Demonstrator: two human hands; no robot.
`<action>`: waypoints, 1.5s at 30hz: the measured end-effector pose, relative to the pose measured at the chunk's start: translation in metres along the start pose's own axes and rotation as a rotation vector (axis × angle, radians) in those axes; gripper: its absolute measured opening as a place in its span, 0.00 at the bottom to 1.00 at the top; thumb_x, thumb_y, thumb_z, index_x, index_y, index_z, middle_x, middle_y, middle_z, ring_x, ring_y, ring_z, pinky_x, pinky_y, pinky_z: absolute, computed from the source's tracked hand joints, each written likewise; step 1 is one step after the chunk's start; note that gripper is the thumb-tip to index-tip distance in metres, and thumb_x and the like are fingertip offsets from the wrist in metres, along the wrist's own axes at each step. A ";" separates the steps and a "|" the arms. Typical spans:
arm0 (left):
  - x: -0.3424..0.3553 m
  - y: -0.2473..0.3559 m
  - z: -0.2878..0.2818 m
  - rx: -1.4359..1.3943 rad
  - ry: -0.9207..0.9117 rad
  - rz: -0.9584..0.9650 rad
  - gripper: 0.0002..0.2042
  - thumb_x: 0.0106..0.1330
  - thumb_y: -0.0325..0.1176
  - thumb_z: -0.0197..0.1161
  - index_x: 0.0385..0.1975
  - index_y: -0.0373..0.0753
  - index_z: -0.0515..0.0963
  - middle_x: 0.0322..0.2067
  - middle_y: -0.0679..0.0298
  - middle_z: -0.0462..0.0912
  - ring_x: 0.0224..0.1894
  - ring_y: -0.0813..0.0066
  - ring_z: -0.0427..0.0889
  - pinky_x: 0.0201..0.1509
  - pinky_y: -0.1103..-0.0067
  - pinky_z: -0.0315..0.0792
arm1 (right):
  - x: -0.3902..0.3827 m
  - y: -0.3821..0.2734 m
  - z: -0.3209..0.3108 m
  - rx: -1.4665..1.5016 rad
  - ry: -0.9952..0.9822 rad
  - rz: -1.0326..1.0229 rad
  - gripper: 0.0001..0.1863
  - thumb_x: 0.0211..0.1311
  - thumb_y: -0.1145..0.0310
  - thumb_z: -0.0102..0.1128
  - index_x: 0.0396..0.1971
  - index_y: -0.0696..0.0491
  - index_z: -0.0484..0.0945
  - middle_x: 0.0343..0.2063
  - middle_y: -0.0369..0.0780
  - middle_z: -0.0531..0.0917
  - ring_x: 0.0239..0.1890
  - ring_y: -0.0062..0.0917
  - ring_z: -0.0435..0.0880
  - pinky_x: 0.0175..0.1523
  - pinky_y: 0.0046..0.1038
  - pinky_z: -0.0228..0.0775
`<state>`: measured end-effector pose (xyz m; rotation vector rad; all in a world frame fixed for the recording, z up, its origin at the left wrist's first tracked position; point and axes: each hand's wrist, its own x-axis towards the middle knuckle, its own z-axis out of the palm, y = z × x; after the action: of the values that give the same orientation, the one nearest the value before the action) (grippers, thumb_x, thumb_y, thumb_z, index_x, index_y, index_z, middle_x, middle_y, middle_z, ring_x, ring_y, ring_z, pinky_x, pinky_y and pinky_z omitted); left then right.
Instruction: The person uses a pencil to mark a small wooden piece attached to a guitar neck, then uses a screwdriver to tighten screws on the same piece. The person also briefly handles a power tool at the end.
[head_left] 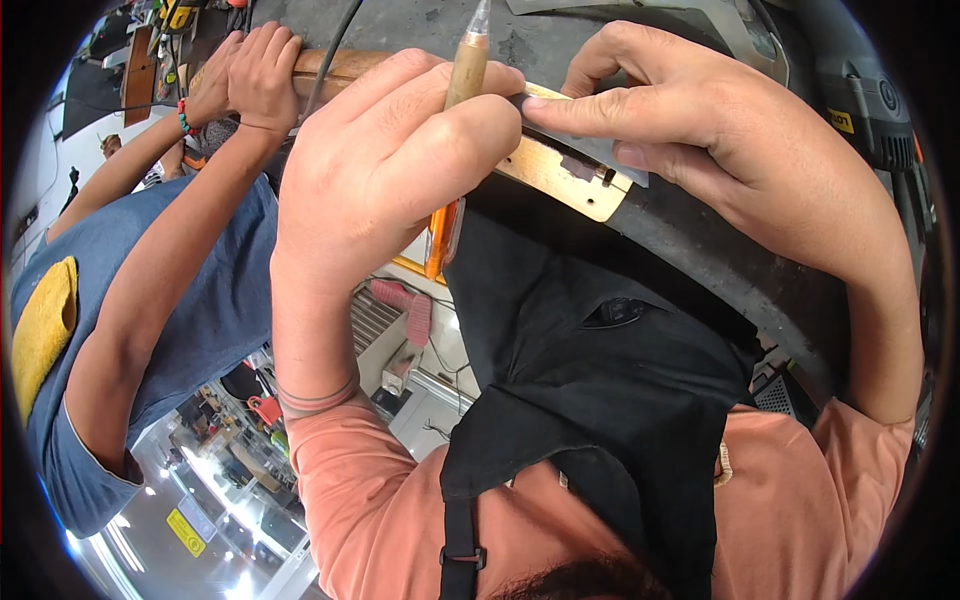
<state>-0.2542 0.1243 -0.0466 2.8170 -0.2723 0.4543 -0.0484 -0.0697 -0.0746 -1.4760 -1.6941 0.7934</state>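
Looking down from the head camera, we are seeing our left hand [400, 170] curling around a wooden-handled tool [466, 68], the fingers folded tight against one another and pinching the pale handle so that its clear tip is pointing up and away from us. An orange piece [441, 240] is hanging below the same fist; we cannot tell whether it belongs to that tool. Our right hand [720, 150] is reaching in from the other side, its forefinger and thumb stretching out flat and pressing close together onto a thin grey metal strip [600, 152]. That strip is lying on a light wooden bar [560, 180], which is resting across the dark bench edge [720, 260] just beyond our black apron [600, 380]; the two hands are almost touching over it.

Further to our left, a co-worker in a blue shirt [200, 300] is holding both hands [245, 80] wrapped around the brown far end of the wooden piece [345, 65], fingers closed over it, with a beaded band on one wrist. A black cable [335, 50] is running up past those hands. A dark power tool [860, 105] is lying on the bench at our far right, well apart from the bar.
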 end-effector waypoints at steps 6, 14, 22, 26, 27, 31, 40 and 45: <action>0.001 -0.005 0.003 -0.009 0.040 0.033 0.17 0.57 0.16 0.80 0.29 0.34 0.72 0.43 0.46 0.94 0.35 0.60 0.91 0.37 0.75 0.84 | 0.002 0.002 -0.002 0.078 0.000 -0.019 0.32 0.68 0.85 0.67 0.69 0.44 0.86 0.54 0.41 0.82 0.51 0.33 0.84 0.52 0.35 0.79; 0.002 -0.003 0.000 0.002 0.038 0.040 0.18 0.55 0.16 0.81 0.25 0.33 0.71 0.44 0.45 0.95 0.37 0.59 0.92 0.38 0.73 0.86 | 0.003 0.002 -0.005 0.034 -0.011 -0.044 0.32 0.68 0.85 0.66 0.70 0.44 0.85 0.54 0.42 0.82 0.52 0.34 0.84 0.53 0.35 0.78; -0.005 -0.017 0.006 -0.039 0.076 0.091 0.19 0.54 0.13 0.81 0.29 0.33 0.72 0.45 0.43 0.94 0.40 0.56 0.94 0.42 0.70 0.87 | 0.005 0.000 -0.003 0.012 -0.024 -0.053 0.33 0.68 0.85 0.66 0.70 0.44 0.85 0.54 0.42 0.82 0.52 0.35 0.85 0.53 0.35 0.78; -0.001 -0.006 0.005 -0.037 0.051 0.074 0.20 0.57 0.12 0.80 0.38 0.33 0.72 0.45 0.40 0.93 0.43 0.52 0.94 0.45 0.68 0.88 | 0.005 0.001 -0.001 0.008 -0.038 -0.050 0.33 0.68 0.85 0.66 0.71 0.44 0.85 0.54 0.42 0.82 0.52 0.35 0.85 0.53 0.35 0.78; 0.001 -0.002 0.007 -0.024 0.045 0.054 0.20 0.57 0.12 0.80 0.39 0.33 0.72 0.45 0.40 0.93 0.43 0.52 0.94 0.45 0.68 0.88 | 0.004 0.001 -0.001 0.003 -0.043 -0.047 0.33 0.68 0.85 0.66 0.71 0.44 0.85 0.54 0.42 0.82 0.52 0.35 0.85 0.53 0.35 0.78; -0.003 -0.003 0.009 -0.034 0.085 0.073 0.19 0.58 0.13 0.81 0.37 0.33 0.73 0.44 0.42 0.94 0.43 0.53 0.94 0.45 0.70 0.88 | 0.005 0.000 0.002 -0.002 -0.050 -0.051 0.33 0.68 0.85 0.66 0.71 0.44 0.85 0.54 0.42 0.82 0.52 0.35 0.85 0.53 0.35 0.78; -0.004 -0.008 0.007 -0.060 0.090 0.098 0.16 0.60 0.16 0.79 0.40 0.33 0.76 0.44 0.44 0.94 0.43 0.54 0.95 0.43 0.70 0.89 | 0.004 -0.004 0.001 -0.016 -0.057 -0.058 0.33 0.68 0.86 0.65 0.71 0.44 0.85 0.55 0.43 0.82 0.53 0.36 0.85 0.53 0.35 0.78; -0.002 -0.009 0.008 -0.053 0.099 0.114 0.15 0.60 0.16 0.79 0.39 0.34 0.77 0.44 0.47 0.95 0.43 0.54 0.95 0.43 0.70 0.89 | 0.006 -0.006 0.001 -0.028 -0.057 -0.055 0.33 0.69 0.86 0.65 0.71 0.44 0.85 0.55 0.43 0.82 0.53 0.36 0.85 0.54 0.35 0.79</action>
<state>-0.2517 0.1307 -0.0562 2.7275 -0.4187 0.6011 -0.0523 -0.0651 -0.0695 -1.4319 -1.7871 0.7925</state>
